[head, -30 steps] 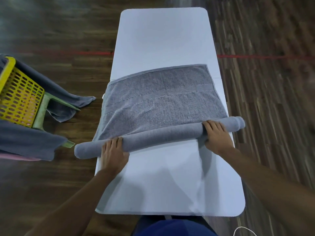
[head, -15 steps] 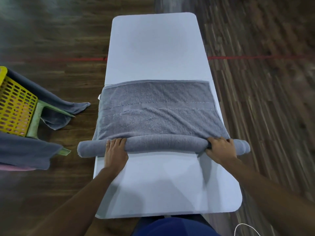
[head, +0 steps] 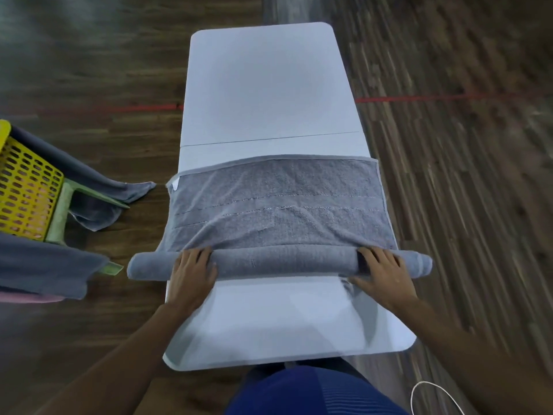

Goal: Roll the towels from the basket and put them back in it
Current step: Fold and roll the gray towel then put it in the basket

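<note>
A grey towel (head: 278, 211) lies across the white table (head: 263, 85). Its near part is wound into a long roll (head: 284, 262) whose ends stick out past both table sides. My left hand (head: 191, 277) lies over the roll near its left end, fingers curved round it with the tips in the crease. Near the right end my right hand (head: 383, 274) holds the roll the same way, thumb on the near side. The yellow basket (head: 27, 187) stands on the floor at the far left, apart from both hands.
More grey towels (head: 45, 271) hang over the basket's rim and down to the wooden floor. A green frame (head: 59, 217) stands beside the basket. A white cable (head: 434, 393) lies on the floor at bottom right. A red line crosses the floor behind the table.
Both hands have rolled the towel further away from me; the roll is thicker and straighter across the table, and the flat part is shorter.
</note>
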